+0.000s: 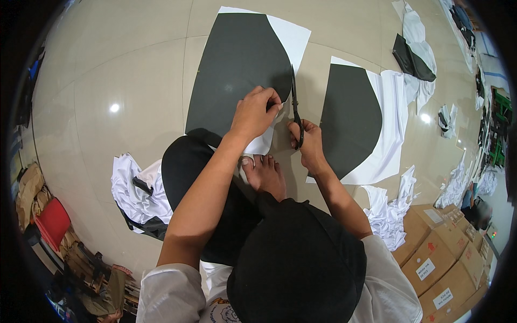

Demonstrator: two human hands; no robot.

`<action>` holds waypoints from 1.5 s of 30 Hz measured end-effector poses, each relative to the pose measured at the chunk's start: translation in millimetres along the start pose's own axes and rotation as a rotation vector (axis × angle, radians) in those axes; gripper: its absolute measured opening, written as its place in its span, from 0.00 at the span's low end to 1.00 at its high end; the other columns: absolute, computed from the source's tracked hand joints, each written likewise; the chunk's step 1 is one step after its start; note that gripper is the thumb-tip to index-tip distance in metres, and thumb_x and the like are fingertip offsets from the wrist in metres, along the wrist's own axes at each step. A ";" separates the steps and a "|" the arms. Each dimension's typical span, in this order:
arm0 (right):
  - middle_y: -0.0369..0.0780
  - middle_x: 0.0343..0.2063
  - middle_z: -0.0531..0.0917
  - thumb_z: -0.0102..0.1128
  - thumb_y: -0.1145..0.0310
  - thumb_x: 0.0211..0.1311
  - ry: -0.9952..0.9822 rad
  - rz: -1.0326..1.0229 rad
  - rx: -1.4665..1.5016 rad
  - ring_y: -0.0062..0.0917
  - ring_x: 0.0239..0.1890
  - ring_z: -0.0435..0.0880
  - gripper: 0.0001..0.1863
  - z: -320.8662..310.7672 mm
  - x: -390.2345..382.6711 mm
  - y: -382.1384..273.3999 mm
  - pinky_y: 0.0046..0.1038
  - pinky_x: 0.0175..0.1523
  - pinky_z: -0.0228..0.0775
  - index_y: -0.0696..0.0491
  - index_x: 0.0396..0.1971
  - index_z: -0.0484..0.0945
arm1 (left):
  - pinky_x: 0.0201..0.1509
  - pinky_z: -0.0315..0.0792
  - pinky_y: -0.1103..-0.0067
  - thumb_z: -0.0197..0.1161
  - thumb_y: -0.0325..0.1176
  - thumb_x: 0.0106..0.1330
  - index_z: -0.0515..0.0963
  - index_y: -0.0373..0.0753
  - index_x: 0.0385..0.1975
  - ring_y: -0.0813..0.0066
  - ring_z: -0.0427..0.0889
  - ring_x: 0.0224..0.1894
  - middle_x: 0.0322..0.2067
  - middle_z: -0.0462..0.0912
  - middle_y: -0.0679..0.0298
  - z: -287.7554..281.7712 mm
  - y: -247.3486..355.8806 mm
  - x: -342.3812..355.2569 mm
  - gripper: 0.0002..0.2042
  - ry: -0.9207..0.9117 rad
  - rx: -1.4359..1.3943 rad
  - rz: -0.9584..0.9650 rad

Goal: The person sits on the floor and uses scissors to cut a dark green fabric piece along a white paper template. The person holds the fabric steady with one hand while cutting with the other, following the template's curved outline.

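A large dark grey panel (237,59) with white margins (291,33) lies on the floor in front of me; I cannot tell whether it is cloth or paper. My left hand (256,112) is closed on its right edge, fingertips pinched together. Close by on the right, my right hand (307,140) grips black-handled scissors (295,110) by their loops. The blades point away from me, lying along the curved border between grey and white. My bare foot (266,176) rests just below the sheet.
A second grey panel (350,116) with a white border lies to the right. White crumpled cloth (141,185) sits at left, with more white scraps (392,207) at right. Cardboard boxes (444,258) stand at lower right, and a red chair (53,223) at lower left.
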State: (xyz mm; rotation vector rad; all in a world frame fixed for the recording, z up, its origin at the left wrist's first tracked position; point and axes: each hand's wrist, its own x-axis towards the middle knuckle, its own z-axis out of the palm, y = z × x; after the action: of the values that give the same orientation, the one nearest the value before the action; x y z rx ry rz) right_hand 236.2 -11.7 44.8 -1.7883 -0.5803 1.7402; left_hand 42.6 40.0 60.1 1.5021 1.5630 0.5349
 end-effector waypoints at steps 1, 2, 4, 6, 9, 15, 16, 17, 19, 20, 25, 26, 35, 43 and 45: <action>0.30 0.19 0.78 0.74 0.65 0.61 0.000 0.000 0.003 0.14 0.17 0.73 0.11 0.0 0.5 0.5 0.20 0.23 0.60 0.54 0.27 0.80 | 0.48 0.77 0.64 0.71 0.34 0.69 0.84 0.38 0.41 0.59 0.83 0.39 0.37 0.83 0.58 0.2 0.0 0.0 0.08 0.003 0.000 0.002; 0.30 0.19 0.77 0.74 0.65 0.61 0.001 -0.001 0.007 0.14 0.17 0.73 0.11 -0.2 1.2 1.5 0.20 0.23 0.60 0.54 0.27 0.80 | 0.48 0.77 0.64 0.71 0.34 0.69 0.84 0.38 0.41 0.59 0.83 0.39 0.37 0.83 0.58 0.5 -0.1 0.1 0.08 0.005 -0.001 0.005; 0.30 0.19 0.77 0.74 0.65 0.61 0.003 0.002 0.006 0.13 0.16 0.73 0.11 -0.6 2.2 2.3 0.20 0.23 0.60 0.54 0.27 0.80 | 0.48 0.77 0.64 0.71 0.34 0.69 0.84 0.38 0.40 0.59 0.83 0.39 0.37 0.83 0.58 0.8 -0.6 -0.1 0.08 0.006 0.008 0.011; 0.30 0.18 0.77 0.74 0.65 0.61 0.006 0.008 -0.001 0.13 0.16 0.73 0.12 -1.3 2.8 2.3 0.20 0.23 0.60 0.54 0.27 0.80 | 0.48 0.78 0.64 0.71 0.34 0.69 0.84 0.38 0.40 0.59 0.83 0.39 0.37 0.83 0.58 1.4 -1.1 0.4 0.08 0.006 0.012 0.014; 0.30 0.18 0.77 0.75 0.64 0.60 0.020 0.011 -0.020 0.14 0.16 0.73 0.12 -1.9 2.5 0.4 0.21 0.23 0.60 0.54 0.27 0.80 | 0.48 0.78 0.65 0.72 0.34 0.69 0.84 0.38 0.40 0.59 0.83 0.39 0.38 0.83 0.58 1.7 -2.0 0.6 0.08 0.009 0.014 0.019; 0.30 0.18 0.77 0.75 0.63 0.60 0.015 0.000 -0.040 0.14 0.16 0.72 0.13 -5.0 2.8 -0.1 0.22 0.23 0.59 0.54 0.27 0.80 | 0.48 0.78 0.64 0.72 0.34 0.69 0.84 0.39 0.41 0.59 0.84 0.39 0.38 0.83 0.58 0.8 -0.8 0.2 0.08 -0.001 0.015 0.002; 0.31 0.18 0.77 0.75 0.63 0.60 0.013 -0.002 -0.039 0.14 0.16 0.73 0.13 -5.2 3.0 0.3 0.22 0.23 0.59 0.54 0.26 0.79 | 0.48 0.78 0.64 0.72 0.34 0.69 0.84 0.39 0.41 0.59 0.84 0.39 0.38 0.83 0.58 1.0 -0.7 0.4 0.08 -0.001 0.015 0.002; 0.31 0.18 0.77 0.75 0.63 0.60 0.011 -0.004 -0.038 0.14 0.16 0.73 0.13 -5.3 3.3 0.7 0.22 0.23 0.59 0.54 0.26 0.79 | 0.49 0.78 0.64 0.72 0.34 0.69 0.84 0.39 0.41 0.59 0.84 0.39 0.38 0.83 0.58 1.1 -0.6 0.5 0.08 0.000 0.014 0.001; 0.31 0.18 0.77 0.75 0.64 0.60 0.009 -0.003 -0.039 0.14 0.16 0.73 0.13 -5.5 3.6 0.9 0.22 0.23 0.59 0.54 0.26 0.79 | 0.49 0.78 0.64 0.72 0.34 0.69 0.84 0.39 0.41 0.59 0.84 0.40 0.38 0.83 0.58 1.0 -0.1 0.4 0.07 -0.006 0.016 -0.005; 0.31 0.18 0.77 0.75 0.65 0.60 0.009 -0.001 -0.040 0.14 0.16 0.73 0.13 -5.3 3.5 0.9 0.22 0.23 0.59 0.54 0.26 0.79 | 0.49 0.78 0.64 0.72 0.34 0.69 0.84 0.39 0.41 0.59 0.84 0.40 0.38 0.83 0.58 0.9 0.3 0.4 0.07 -0.009 0.017 -0.008; 0.31 0.18 0.77 0.74 0.66 0.61 0.008 -0.006 -0.058 0.14 0.17 0.73 0.12 -5.6 2.0 0.1 0.22 0.23 0.59 0.55 0.26 0.80 | 0.48 0.78 0.64 0.72 0.33 0.69 0.84 0.39 0.41 0.59 0.84 0.39 0.38 0.83 0.59 2.1 -2.3 0.3 0.07 0.004 0.019 0.010; 0.31 0.18 0.77 0.74 0.66 0.61 0.007 -0.006 -0.061 0.14 0.17 0.73 0.12 -6.8 2.4 1.3 0.22 0.23 0.60 0.55 0.26 0.80 | 0.48 0.78 0.64 0.72 0.33 0.69 0.84 0.39 0.41 0.60 0.84 0.39 0.38 0.83 0.59 2.3 -2.5 0.5 0.07 0.006 0.020 0.014; 0.31 0.18 0.77 0.73 0.69 0.61 -0.026 -0.028 -0.069 0.14 0.17 0.73 0.10 -11.8 -1.2 -2.5 0.22 0.24 0.61 0.55 0.25 0.80 | 0.48 0.78 0.65 0.71 0.33 0.69 0.85 0.39 0.41 0.59 0.84 0.39 0.37 0.83 0.59 1.3 -2.6 -0.3 0.07 0.010 0.012 0.016; 0.31 0.17 0.77 0.73 0.68 0.61 -0.037 -0.029 -0.084 0.14 0.17 0.72 0.11 -16.9 0.8 0.6 0.22 0.25 0.59 0.55 0.25 0.79 | 0.49 0.78 0.64 0.71 0.33 0.69 0.84 0.39 0.41 0.59 0.84 0.41 0.38 0.83 0.58 1.4 -1.8 0.6 0.07 -0.006 0.013 0.006; 0.31 0.17 0.78 0.73 0.67 0.61 -0.027 -0.029 -0.082 0.14 0.17 0.72 0.12 -16.0 -1.1 -2.1 0.22 0.24 0.59 0.55 0.25 0.79 | 0.50 0.77 0.63 0.71 0.34 0.69 0.84 0.41 0.41 0.59 0.85 0.42 0.39 0.84 0.60 1.1 -1.6 0.4 0.07 -0.013 0.022 -0.004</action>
State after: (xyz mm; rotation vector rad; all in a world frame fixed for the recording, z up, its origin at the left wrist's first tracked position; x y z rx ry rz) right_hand 252.2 -12.5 46.8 -1.8060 -0.6945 1.7463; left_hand 42.7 39.8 58.1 1.5160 1.5663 0.5066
